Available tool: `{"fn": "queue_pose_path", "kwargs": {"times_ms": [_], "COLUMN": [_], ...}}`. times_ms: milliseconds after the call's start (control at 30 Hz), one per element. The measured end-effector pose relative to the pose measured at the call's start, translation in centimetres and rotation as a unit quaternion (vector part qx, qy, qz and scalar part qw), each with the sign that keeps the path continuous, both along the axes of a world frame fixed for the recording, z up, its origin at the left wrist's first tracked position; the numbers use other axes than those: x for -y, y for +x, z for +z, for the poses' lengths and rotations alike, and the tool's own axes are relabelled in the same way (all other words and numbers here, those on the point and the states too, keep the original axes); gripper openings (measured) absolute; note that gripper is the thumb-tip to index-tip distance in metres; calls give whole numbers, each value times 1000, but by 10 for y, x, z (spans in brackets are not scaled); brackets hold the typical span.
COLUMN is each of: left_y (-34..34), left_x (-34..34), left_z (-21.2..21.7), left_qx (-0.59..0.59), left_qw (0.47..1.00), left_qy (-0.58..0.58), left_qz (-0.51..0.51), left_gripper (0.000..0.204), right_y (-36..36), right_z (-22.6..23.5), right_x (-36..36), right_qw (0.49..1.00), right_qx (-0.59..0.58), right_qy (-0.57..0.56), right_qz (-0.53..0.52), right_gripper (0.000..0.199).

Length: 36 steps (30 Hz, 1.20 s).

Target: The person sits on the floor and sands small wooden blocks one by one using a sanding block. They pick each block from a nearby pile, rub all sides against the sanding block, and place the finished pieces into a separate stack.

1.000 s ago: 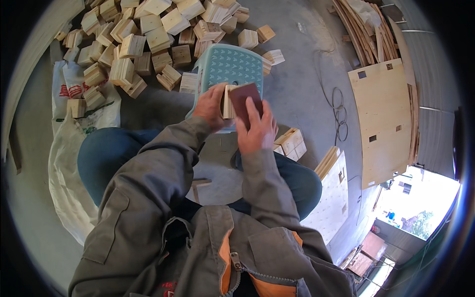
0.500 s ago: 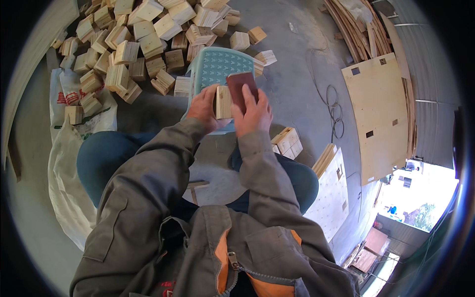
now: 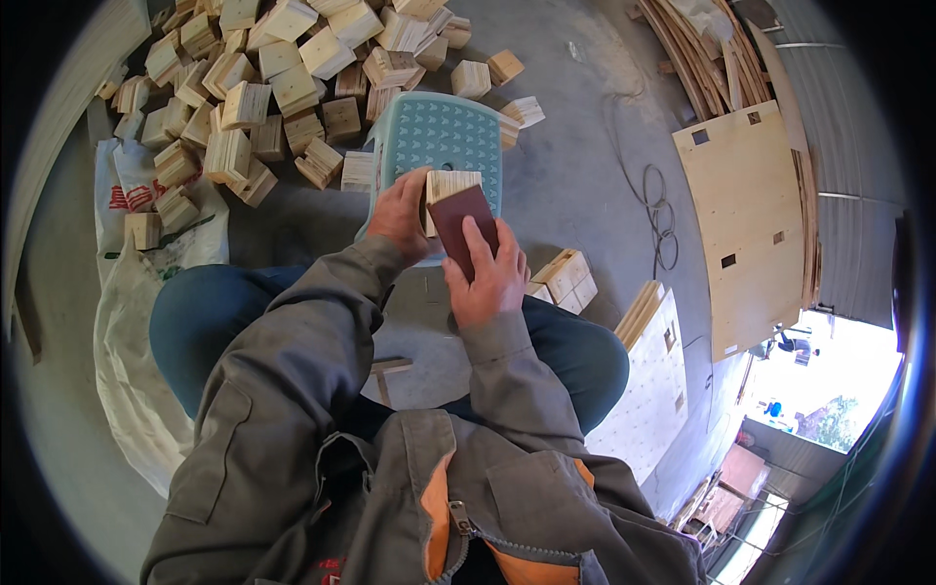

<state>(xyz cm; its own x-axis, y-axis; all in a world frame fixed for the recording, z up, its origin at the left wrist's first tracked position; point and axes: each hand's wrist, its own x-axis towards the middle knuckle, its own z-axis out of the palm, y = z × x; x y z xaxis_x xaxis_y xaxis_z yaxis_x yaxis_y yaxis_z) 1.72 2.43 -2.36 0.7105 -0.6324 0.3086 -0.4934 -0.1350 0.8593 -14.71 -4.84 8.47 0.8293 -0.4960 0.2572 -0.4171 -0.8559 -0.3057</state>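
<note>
Wooden block located over the near part of the green stool; whether it is touching can't be told. Its left side is gripped by the left hand, fingers partly curled. Reddish-brown slab held by the right hand, fingers slightly spread on its face, block partly covered by it. More blocks heaped on the floor beyond; white sack laid out at left.

The held block is over the stool (the block pile lies beyond, leftward).
</note>
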Motion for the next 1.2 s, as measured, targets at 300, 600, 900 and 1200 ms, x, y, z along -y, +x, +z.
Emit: {"fn": "queue_pose_path", "kwargs": {"times_ms": [300,600,900,1200], "left_y": [1,4,4,2], "left_x": [-1,-1,-1,-1], "left_z": [6,-2,-5,-7], "left_qx": [-14,-19,8,-24], "left_qw": [1000,1000,1000,1000], "left_qy": [-7,11,-14,0], "left_qz": [-2,8,7,1], "left_gripper": [108,102,92,104], "right_y": [128,45,-22,89], "right_z": [21,2,2,13], "right_x": [51,16,-22,19], "right_qw": [989,999,1000,999], "right_qx": [-115,-38,1,-49], "right_qy": [53,23,6,-11], "right_qz": [-73,-15,27,-9], "right_gripper": [66,70,71,63]}}
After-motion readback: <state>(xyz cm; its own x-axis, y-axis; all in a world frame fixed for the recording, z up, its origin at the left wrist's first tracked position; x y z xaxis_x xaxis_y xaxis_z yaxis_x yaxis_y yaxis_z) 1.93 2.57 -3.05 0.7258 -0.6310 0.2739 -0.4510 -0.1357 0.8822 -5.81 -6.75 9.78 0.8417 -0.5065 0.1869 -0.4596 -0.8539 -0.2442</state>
